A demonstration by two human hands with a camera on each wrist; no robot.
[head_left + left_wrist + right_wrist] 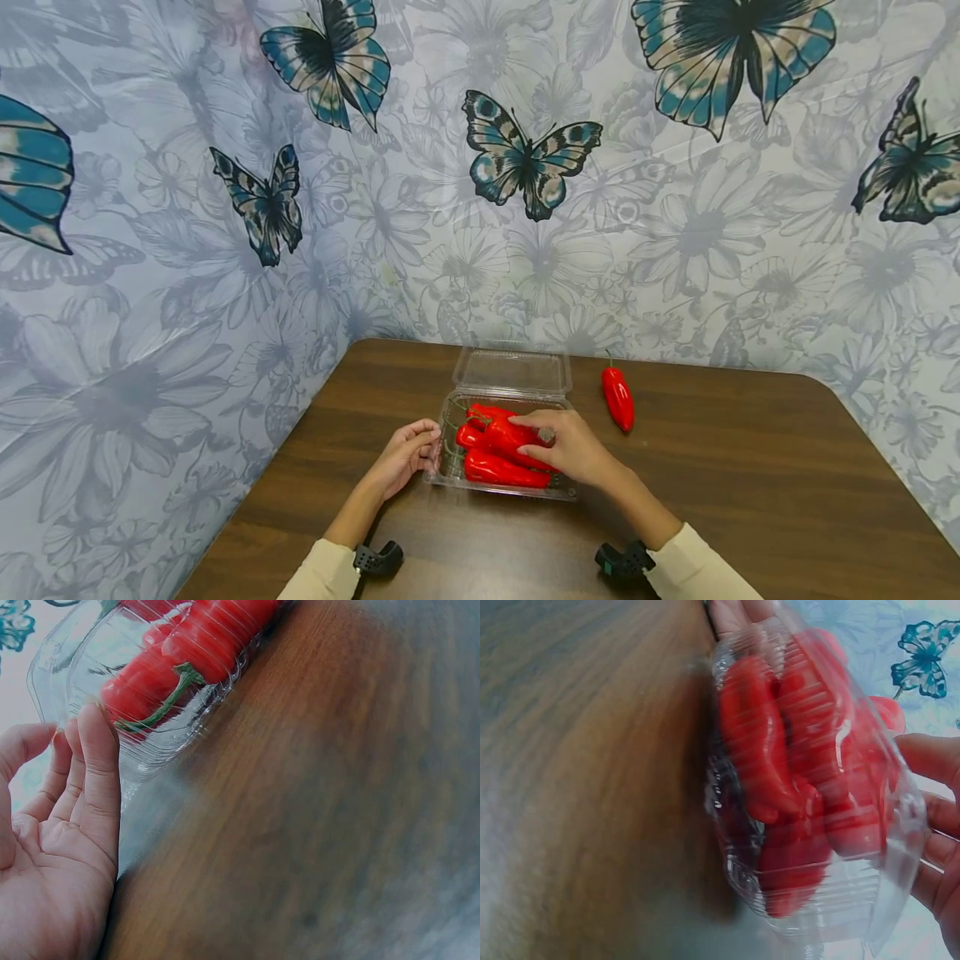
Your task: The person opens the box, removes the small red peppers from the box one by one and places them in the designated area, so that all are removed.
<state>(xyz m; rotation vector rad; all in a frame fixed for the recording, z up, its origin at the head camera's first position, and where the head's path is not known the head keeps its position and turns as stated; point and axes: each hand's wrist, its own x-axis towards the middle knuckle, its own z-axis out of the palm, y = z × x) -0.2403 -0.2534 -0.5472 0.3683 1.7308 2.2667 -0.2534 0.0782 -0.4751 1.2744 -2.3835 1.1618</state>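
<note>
Behind and to the left of the brown, wood-grained bench (787,492), can see a pale wall covering (420,275) with large grey flowers (701,232) and, above the bench's far edge, printed butterflies (529,163) of differing sizes in teal, black and cream.

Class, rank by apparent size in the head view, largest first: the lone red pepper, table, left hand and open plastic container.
1. Table
2. Plastic container
3. Left hand
4. Lone red pepper

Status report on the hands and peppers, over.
Left hand at left edge of clear container. Right hand at peppers inside. Lid open, nothing blocking. Lone pepper outside.
</note>
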